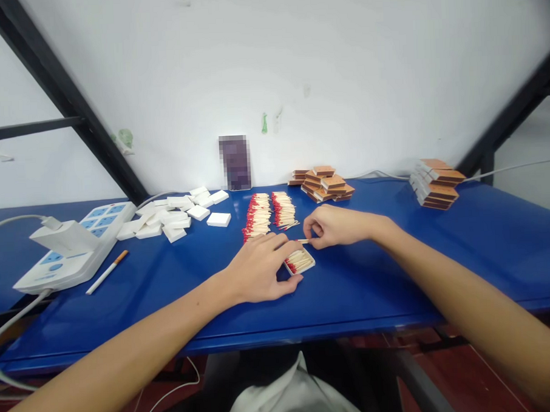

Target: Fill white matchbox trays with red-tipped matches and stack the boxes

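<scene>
My left hand (262, 267) is curved around a small white matchbox tray (310, 267), thumb at its near side and fingers over its far side. Red-tipped matches (298, 261) lie inside the tray, partly covered by my fingers. Just beyond the tray, my right hand (328, 226) pinches pale matchsticks (304, 241) between thumb and forefinger; how many is hard to make out. Behind my hands, loose matches are laid in two rows, a left row (259, 211) and a right row (283, 208), red heads to the left.
White empty-looking trays (166, 218) are heaped at left, near a power strip (76, 254) with a charger and a cigarette (107, 272). Brown matchbox sleeves (326, 182) are piled at the back; more boxes (438, 183) stack at right. A blurred dark phone-shaped object (235, 162) leans on the wall.
</scene>
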The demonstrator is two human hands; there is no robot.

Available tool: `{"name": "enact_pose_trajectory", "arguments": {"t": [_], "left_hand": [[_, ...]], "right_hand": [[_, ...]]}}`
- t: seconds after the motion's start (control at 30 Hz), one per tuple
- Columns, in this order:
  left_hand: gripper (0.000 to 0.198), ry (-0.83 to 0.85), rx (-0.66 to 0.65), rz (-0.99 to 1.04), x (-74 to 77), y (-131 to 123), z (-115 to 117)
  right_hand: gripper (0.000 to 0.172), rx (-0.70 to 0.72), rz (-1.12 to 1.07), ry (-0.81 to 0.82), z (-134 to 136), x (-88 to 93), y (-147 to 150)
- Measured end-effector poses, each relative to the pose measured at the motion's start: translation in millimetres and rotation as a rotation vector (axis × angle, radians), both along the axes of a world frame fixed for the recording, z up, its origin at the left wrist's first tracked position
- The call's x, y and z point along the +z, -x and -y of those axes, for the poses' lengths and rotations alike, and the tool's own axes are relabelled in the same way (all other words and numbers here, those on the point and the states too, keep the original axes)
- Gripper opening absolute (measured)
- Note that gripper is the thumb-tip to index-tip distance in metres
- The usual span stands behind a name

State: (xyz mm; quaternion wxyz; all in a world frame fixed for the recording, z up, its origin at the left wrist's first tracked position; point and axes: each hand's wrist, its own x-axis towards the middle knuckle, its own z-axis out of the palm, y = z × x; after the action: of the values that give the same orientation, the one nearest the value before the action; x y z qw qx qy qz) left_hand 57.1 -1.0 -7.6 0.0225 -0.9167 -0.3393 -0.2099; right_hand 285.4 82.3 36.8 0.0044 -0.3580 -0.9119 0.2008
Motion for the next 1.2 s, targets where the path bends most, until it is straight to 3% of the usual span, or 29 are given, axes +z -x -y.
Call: {"name": "enact_pose_trajectory", "arguments": {"t": [0.27,0.47,0.7,1.03,1.2], "left_hand": [[0.044,0.006,0.075,-0.011,2.5,0,0],[0.028,0.105,0.08,0.021,3.4,0,-1],[0.026,0.15,0.025,0.074,0.9,1,-3],[0.023,0.107,-0.026,0.09,-7.4,2,-5],[0.022,0.105,-0.099,0.081,-4.4,5,-8]], "right_hand": [[0.014,-0.009,-0.078,0.071,4,9.5,-2],[0.015,0.055,-0.099,0.17,14,10.5,5],[0.012,0.129,-0.078,0.168,22,6.4,14],[0.018,0.125,-0.098,0.259,20,5.2,15],[0.023,0.122,-0.091,0.309,18,5.2,16]]}}
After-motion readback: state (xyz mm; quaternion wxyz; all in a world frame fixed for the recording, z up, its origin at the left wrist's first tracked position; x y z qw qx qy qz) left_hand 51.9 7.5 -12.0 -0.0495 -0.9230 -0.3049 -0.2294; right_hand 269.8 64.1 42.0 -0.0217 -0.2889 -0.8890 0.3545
